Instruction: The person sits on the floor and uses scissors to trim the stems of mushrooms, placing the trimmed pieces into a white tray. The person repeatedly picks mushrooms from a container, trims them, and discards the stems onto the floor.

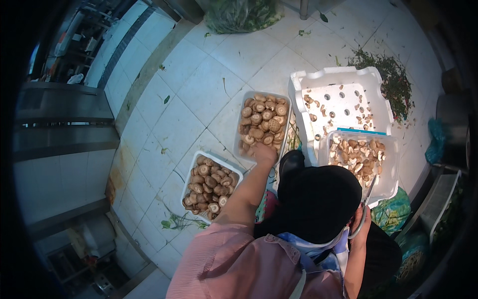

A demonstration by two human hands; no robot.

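My left hand (264, 152) reaches down into the near end of a clear plastic tub (236, 144) filled with whole shiitake mushrooms (267, 116). Its fingers are among the caps, and I cannot see whether they hold one. My right hand (361, 222), beside my knee, grips a pair of scissors (368, 194) by the handles. The blades point up towards a clear plastic box (390, 179) of cut mushroom pieces (360, 157). This box rests partly over a white polystyrene crate (300, 86) with scattered stem bits on its perforated floor.
A white basket (186, 183) of whole shiitake stands left of my forearm. Green trimmings (392, 80) lie heaped behind the crate. A plastic bag of greens (242, 17) sits at the far side of the tiled floor (194, 86). Steel kitchen units (67, 104) line the left.
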